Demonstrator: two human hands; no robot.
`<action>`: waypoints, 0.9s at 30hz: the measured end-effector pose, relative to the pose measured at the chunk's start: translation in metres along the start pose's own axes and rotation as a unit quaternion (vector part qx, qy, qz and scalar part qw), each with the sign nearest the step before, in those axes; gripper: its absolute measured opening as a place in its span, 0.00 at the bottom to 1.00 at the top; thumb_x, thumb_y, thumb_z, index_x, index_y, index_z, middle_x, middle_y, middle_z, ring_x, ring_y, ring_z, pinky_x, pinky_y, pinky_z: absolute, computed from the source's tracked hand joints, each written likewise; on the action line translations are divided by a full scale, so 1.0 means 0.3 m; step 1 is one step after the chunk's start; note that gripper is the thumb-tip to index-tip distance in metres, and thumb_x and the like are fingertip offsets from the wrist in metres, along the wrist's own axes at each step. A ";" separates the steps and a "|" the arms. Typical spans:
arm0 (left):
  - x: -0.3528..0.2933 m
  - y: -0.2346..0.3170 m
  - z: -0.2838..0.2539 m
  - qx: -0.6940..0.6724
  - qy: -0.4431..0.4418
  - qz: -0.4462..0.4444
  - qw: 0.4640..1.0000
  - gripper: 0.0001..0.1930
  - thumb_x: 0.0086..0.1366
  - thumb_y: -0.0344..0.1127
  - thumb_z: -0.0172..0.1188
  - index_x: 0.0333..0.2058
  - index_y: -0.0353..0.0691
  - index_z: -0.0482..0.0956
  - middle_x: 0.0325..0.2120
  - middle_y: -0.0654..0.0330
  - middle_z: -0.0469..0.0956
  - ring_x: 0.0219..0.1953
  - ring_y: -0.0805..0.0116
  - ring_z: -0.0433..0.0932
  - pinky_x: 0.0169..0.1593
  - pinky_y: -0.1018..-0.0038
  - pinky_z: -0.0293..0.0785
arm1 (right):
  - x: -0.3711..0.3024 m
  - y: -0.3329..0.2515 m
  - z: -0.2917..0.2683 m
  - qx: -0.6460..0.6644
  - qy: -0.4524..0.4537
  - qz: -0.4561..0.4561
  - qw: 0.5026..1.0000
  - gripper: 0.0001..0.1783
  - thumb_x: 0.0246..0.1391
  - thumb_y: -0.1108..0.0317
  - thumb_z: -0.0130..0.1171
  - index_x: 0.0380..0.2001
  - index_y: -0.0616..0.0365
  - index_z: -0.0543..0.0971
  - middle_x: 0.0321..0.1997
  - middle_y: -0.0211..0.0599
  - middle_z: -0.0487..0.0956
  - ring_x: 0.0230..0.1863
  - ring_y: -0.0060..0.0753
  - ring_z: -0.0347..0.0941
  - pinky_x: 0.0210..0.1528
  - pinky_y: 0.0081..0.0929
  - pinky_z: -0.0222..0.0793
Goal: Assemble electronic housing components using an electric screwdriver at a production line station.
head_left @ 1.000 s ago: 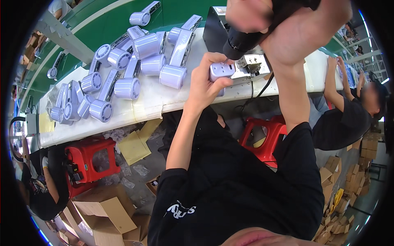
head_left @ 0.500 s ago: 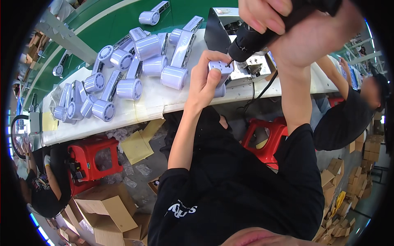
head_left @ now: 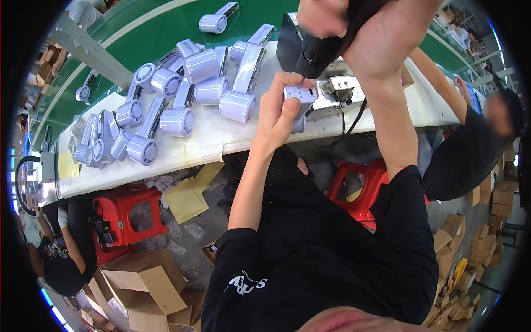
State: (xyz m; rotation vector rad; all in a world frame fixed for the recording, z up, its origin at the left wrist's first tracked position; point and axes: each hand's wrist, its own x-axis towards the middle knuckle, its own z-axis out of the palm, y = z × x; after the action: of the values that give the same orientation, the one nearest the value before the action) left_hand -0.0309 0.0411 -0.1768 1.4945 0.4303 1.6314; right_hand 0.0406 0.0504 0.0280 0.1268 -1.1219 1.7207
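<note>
My left hand (head_left: pixel 276 113) is closed around a pale lilac handheld fan (head_left: pixel 299 99), with its end face and small screw holes turned up. Part of its round head shows below my fingers. My right hand (head_left: pixel 381 41) grips a black electric screwdriver (head_left: pixel 317 54) from above, its body partly cut off by the upper edge. The thin bit points down and meets the far edge of the fan's end face, close to my left fingertips. Several similar lilac fans (head_left: pixel 237 106) lie in a loose group on the white tabletop (head_left: pixel 193 148), left of my left hand.
A metal fixture (head_left: pixel 342 91) with a black cable (head_left: pixel 357 119) stands just right of the held fan. Behind the table runs a green surface (head_left: pixel 160 27). Red stools (head_left: pixel 130 218) and open cartons (head_left: pixel 152 288) sit below. Co-workers (head_left: pixel 470 149) are at both sides.
The screwdriver and my right hand have moved left, and the bit has shifted to another spot on the fan's end face. My left hand still holds the fan, slightly turned.
</note>
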 end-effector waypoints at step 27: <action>-0.004 -0.004 -0.005 0.015 0.022 -0.020 0.999 0.29 0.63 0.61 0.47 0.41 0.35 0.66 0.32 0.58 0.77 0.30 0.74 0.71 0.34 0.78 0.68 | -0.032 -0.001 -0.042 -0.037 -0.007 -0.039 0.999 0.37 0.48 0.25 0.38 0.29 0.53 0.63 0.12 0.25 0.62 0.07 0.16 0.53 0.11 0.13 0.52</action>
State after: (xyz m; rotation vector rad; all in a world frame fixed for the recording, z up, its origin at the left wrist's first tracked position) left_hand -0.0320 0.0415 -0.1788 1.4655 0.5070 1.6351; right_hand 0.0504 0.0529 0.0160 0.1364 -1.1741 1.6097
